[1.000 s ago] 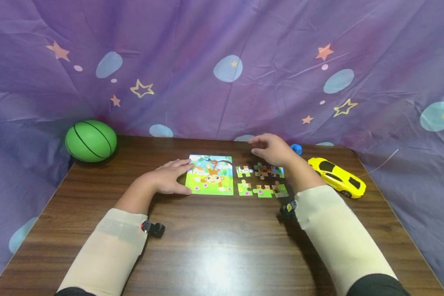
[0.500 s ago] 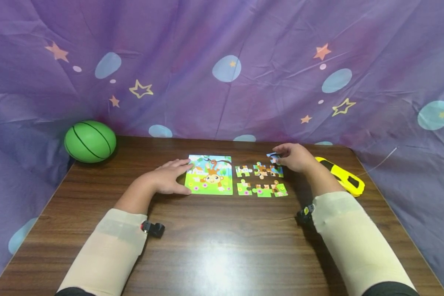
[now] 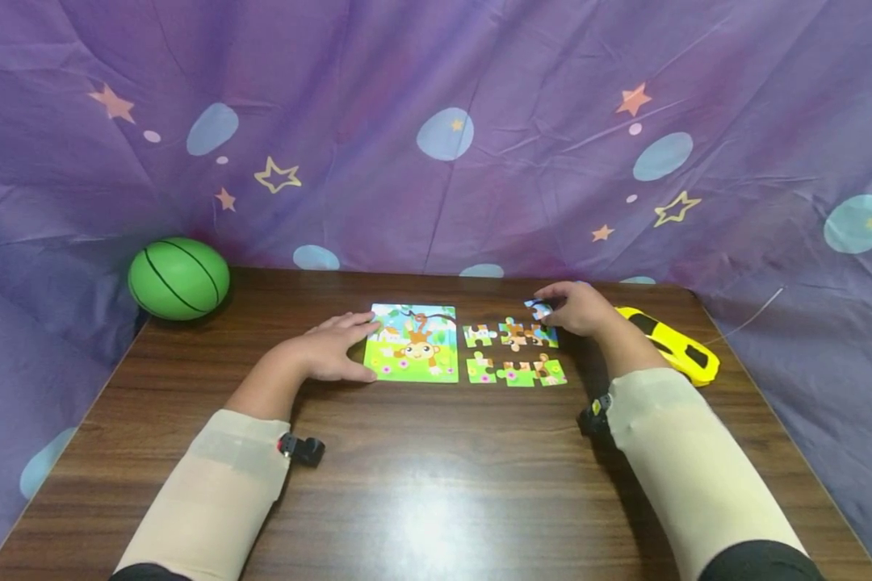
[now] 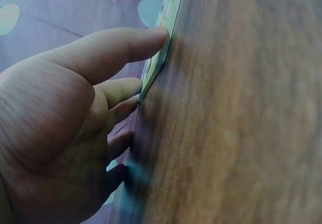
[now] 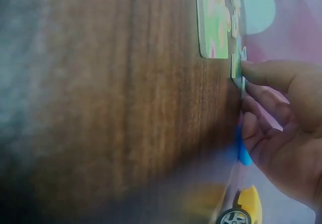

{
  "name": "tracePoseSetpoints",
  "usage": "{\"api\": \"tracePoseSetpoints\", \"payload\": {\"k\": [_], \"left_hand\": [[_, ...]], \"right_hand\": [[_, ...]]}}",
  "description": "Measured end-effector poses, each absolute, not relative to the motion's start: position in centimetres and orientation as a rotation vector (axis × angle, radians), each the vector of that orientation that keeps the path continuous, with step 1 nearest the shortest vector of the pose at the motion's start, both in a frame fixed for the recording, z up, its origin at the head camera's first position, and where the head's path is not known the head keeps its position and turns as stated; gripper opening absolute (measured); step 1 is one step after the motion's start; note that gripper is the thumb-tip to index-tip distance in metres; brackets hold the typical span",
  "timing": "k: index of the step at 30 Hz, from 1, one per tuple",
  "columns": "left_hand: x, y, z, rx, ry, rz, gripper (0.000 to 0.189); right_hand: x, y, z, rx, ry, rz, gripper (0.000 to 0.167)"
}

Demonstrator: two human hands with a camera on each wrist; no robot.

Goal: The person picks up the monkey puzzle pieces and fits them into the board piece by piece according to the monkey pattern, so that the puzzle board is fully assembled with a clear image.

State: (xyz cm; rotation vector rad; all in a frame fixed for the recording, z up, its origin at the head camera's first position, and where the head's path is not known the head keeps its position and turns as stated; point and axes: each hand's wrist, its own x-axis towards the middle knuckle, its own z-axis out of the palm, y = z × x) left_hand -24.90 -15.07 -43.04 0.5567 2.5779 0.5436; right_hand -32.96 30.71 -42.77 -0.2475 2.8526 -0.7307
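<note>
In the head view, my left hand [image 3: 327, 351] rests at the left edge of a square monkey picture puzzle [image 3: 414, 347], fingers spread loosely. The left wrist view shows the thumb [image 4: 158, 39] touching the puzzle's near corner. My right hand [image 3: 581, 308] pinches a blue puzzle piece [image 3: 538, 307] between thumb and fingers, at the far side of the loose pieces. Two rows of jigsaw pieces lie right of the square: an upper row [image 3: 512, 333] and a lower row [image 3: 517, 371]. Part of the pinched piece is hidden by the fingers.
A yellow toy car [image 3: 698, 363] stands to the right, partly behind my right forearm. A blue object [image 5: 244, 153] lies beyond my right hand. At the far left corner sits a green ball [image 3: 178, 278]. A purple patterned cloth [image 3: 378, 161] hangs behind the wooden table [image 3: 378, 468].
My right hand has moved right and slightly nearer since a second ago, and it now pinches the blue puzzle piece. Little differs from half a second ago. My left hand stays in place.
</note>
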Motion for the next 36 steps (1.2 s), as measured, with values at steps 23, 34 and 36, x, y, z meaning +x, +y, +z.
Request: {"api": "tracePoseSetpoints", "payload": {"k": [23, 34, 36], "left_hand": [[-24.9, -15.0, -42.9, 0.549, 2.569, 0.552, 0.099], [-24.9, -15.1, -43.1, 0.544, 2.569, 0.539, 0.1], [-24.9, -15.1, -43.1, 0.552, 2.576, 0.532, 0.101]], "right_hand": [[-34.3, 28.9, -42.3, -0.208, 2.932, -0.813, 0.05], [-32.9, 26.0, -42.2, -0.209, 2.855, -1.094, 0.038], [-32.3, 24.9, -42.1, -0.233, 2.827, -1.134, 0.038]]}}
